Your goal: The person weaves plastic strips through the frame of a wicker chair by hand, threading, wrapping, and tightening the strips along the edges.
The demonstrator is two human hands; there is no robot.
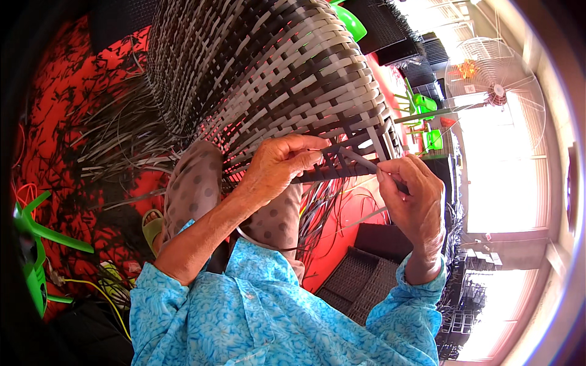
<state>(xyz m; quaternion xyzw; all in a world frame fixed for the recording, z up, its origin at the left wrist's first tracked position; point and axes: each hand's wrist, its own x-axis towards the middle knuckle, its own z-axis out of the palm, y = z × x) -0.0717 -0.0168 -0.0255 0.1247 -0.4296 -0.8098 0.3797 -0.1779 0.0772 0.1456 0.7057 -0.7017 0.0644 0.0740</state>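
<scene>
A large woven piece (287, 79) of dark and light grey flat strips leans in front of me, its near edge over my knees. At its lower right corner my left hand (274, 168) pinches a dark strip at the rim with thumb and index finger. Across from it, my right hand (415, 192) grips a grey weaving strip (359, 160) between thumb and fingers. That strip runs slantwise to the open lattice at the corner, between both hands. Whether its far end is threaded through, I cannot tell.
Loose long strips (128, 122) spread over the red floor (58, 67) at left, amid dark scraps. Green plastic chairs (36, 250) stand at lower left and upper right. A large fan (495, 94) is at right. Dark woven panels (360, 277) lie by my right arm.
</scene>
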